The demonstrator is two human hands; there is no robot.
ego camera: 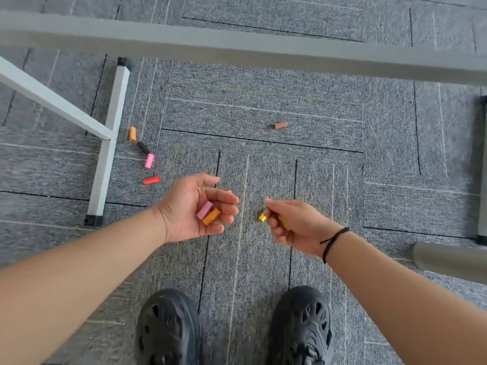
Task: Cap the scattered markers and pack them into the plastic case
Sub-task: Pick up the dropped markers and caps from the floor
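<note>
My left hand [196, 208] is palm up with curled fingers, cradling a pink cap [204, 209] and an orange cap [211, 216]. My right hand [292, 223] pinches a yellow cap [262, 217] at the fingertips, just right of the left hand. On the grey carpet lie more caps: a brown cap [281, 125] far ahead, and at the left a light orange cap [132, 133], a black cap [143, 148], a pink cap [149, 160] and a red cap [151, 180]. No markers or plastic case show.
A grey table frame has a leg [109, 143] at the left and a crossbar [237, 51] across the top. A dark table leg [482, 167] stands at the right edge. My black shoes [168, 327] are at the bottom.
</note>
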